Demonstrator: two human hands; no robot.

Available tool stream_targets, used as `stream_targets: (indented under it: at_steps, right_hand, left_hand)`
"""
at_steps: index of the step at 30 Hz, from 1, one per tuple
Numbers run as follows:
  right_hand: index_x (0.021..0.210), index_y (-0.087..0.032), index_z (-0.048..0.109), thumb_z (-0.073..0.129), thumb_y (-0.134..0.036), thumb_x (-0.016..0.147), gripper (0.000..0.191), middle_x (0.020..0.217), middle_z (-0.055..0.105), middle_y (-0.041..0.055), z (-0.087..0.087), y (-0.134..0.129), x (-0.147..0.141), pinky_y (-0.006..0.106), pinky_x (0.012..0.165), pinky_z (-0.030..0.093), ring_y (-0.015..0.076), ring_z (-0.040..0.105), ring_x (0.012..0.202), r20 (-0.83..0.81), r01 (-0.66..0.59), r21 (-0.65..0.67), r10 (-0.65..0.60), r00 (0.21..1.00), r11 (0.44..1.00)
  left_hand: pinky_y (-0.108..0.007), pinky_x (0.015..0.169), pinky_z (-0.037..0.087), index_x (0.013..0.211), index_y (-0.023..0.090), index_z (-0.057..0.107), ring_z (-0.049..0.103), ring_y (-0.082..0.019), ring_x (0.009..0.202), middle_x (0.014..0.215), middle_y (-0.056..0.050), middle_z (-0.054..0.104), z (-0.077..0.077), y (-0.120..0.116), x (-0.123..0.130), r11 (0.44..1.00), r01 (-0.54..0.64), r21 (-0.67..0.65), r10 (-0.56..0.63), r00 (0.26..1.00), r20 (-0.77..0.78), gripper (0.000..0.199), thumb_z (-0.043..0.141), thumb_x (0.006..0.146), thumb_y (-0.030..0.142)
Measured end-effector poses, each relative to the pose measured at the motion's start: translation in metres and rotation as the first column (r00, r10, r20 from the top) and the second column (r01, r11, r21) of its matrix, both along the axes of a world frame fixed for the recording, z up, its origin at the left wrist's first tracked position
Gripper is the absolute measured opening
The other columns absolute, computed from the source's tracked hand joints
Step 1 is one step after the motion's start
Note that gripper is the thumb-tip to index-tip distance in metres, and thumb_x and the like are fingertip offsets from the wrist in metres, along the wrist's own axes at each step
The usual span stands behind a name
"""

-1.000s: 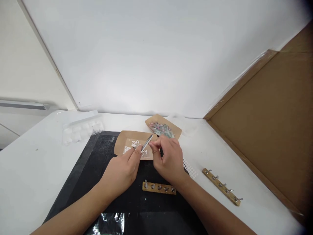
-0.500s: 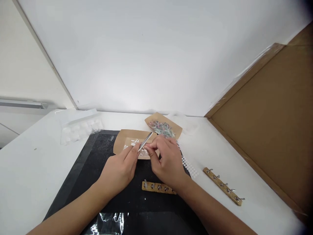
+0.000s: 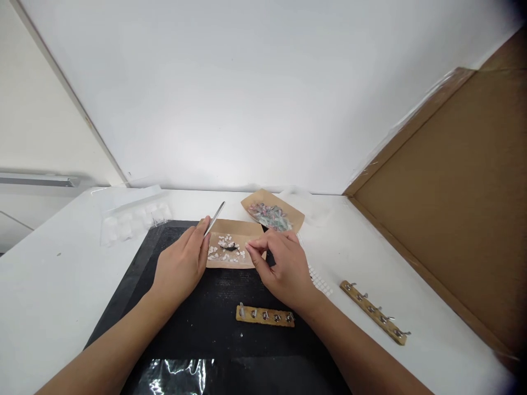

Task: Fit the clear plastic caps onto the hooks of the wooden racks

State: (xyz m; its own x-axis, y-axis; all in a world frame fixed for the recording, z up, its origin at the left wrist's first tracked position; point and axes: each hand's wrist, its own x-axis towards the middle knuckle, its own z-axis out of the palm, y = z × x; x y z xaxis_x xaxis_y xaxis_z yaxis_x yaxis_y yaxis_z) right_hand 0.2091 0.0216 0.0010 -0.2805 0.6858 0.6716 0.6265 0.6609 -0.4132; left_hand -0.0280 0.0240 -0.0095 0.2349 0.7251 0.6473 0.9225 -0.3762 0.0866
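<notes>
A person's left hand [image 3: 181,266] held a slim tool [image 3: 214,218] at the left end of a brown tray [image 3: 241,226], its grip closed around the tool's lower part while the tip slanted up and to the right, past the tray's far rim in the head view. Opposite, the right hand [image 3: 285,263] was poised at the tray's right end with a narrow grip, thumb and forefinger pinched together; whether a tiny piece sat between the tips could not be told. White bits [image 3: 225,240] lay scattered over the tray's floor, with a dark scrap [image 3: 229,248] among them near its middle.

The tray rested on a black mat [image 3: 197,329] spread over a white desk [image 3: 53,307]. On the mat, nearer the wearer than the tray, a wooden bar [image 3: 265,322] lay crosswise, bearing five metal fittings. Right of the tray, rows of white squares [image 3: 321,282] showed beside the right forearm; farther right, a second bar [image 3: 370,309] lay aslant. Behind the tray's right end, a dish [image 3: 256,197] held coloured pieces [image 3: 272,215]. A clear case [image 3: 135,219] lay left of the tray, and cardboard [image 3: 444,208] stood well to its right.
</notes>
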Motion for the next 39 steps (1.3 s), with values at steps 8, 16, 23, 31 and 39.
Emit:
stream_targets:
  at_steps: [8,16,23,31,39]
  right_hand:
    - [0.094,-0.024,0.064,0.068,-0.022,0.099,0.006,0.075,0.072,-0.0064,0.004,-0.003,-0.001,0.036,0.079,0.039,0.0127,0.068,0.066,-0.045,-0.006,0.004,0.007,0.999,1.0]
    - [0.092,-0.024,0.065,0.066,-0.023,0.099,0.007,0.074,0.073,-0.0061,0.004,-0.002,-0.001,0.036,0.077,0.039,0.0133,0.069,0.068,-0.009,-0.017,0.001,0.017,1.0,1.0]
    - [0.094,-0.024,0.065,0.066,-0.022,0.099,0.006,0.076,0.073,-0.0055,0.005,-0.002,0.0,0.036,0.079,0.038,0.0131,0.069,0.069,-0.004,-0.02,0.02,0.02,1.0,1.0]
    - [0.098,-0.024,0.064,0.07,-0.021,0.097,0.006,0.082,0.077,-0.0044,0.004,-0.001,0.0,0.038,0.083,0.037,0.0153,0.072,0.074,-0.032,0.002,0.089,0.001,0.999,0.996]
    - [0.094,-0.025,0.06,0.072,-0.02,0.096,0.013,0.082,0.076,-0.0029,0.003,-0.002,0.001,0.039,0.082,0.04,0.0173,0.072,0.074,-0.078,-0.049,0.109,0.057,0.995,0.993]
  left_hand:
    - [-0.029,0.061,0.049,0.144,0.018,0.057,0.075,-0.023,0.086,0.107,-0.008,0.076,0.0,0.0,0.001,0.996,-0.028,-0.084,0.016,0.99,-0.14,0.04,0.045,0.11,0.034]
    - [-0.028,0.063,0.048,0.146,0.018,0.058,0.074,-0.023,0.088,0.106,-0.008,0.075,0.003,-0.001,-0.003,0.992,-0.08,-0.097,0.067,0.989,-0.131,0.041,0.044,0.111,0.034]
    - [-0.029,0.058,0.047,0.15,0.021,0.055,0.072,-0.022,0.081,0.099,-0.005,0.073,0.006,0.005,-0.009,0.972,-0.138,-0.191,0.101,0.977,-0.189,0.044,0.042,0.111,0.04]
    - [-0.027,0.069,0.053,0.147,0.023,0.055,0.074,-0.021,0.093,0.109,-0.007,0.074,0.007,0.005,-0.009,0.986,-0.01,-0.164,-0.019,0.985,-0.173,0.044,0.045,0.111,0.045]
    - [-0.036,0.082,0.054,0.139,0.019,0.059,0.069,-0.027,0.099,0.11,-0.01,0.073,0.004,0.009,-0.015,0.988,0.072,-0.136,-0.099,0.975,-0.2,0.04,0.052,0.107,0.043]
